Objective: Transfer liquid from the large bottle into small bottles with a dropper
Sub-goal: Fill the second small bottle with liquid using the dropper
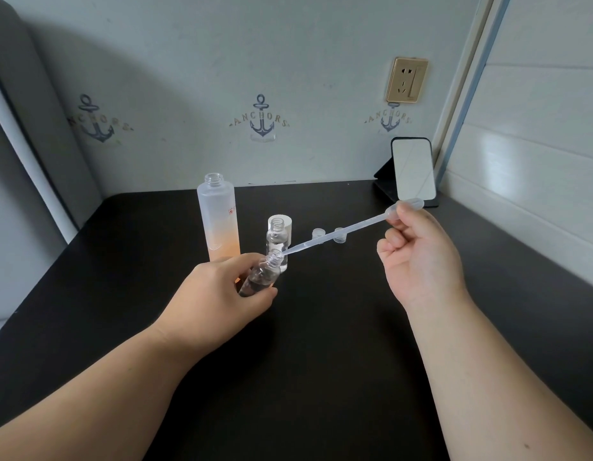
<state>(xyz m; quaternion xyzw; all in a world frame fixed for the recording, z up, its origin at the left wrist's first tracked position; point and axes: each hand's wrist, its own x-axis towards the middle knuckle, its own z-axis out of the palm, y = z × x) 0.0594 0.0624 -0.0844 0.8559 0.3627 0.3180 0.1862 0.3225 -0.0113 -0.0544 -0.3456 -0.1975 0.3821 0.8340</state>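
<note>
My left hand grips a small clear bottle, tilted to the right with its open neck up. My right hand pinches the bulb of a clear plastic dropper; the dropper slants down to the left and its tip sits at the tilted bottle's mouth. Behind my left hand stands the large frosted bottle, uncapped, with an orange tint in its lower part. A second small clear bottle stands upright and open just right of it, holding some clear liquid.
A white cap stands behind the second small bottle. Two small clear caps lie on the black table under the dropper. A small mirror on a black stand leans at the back right, near the wall and a socket.
</note>
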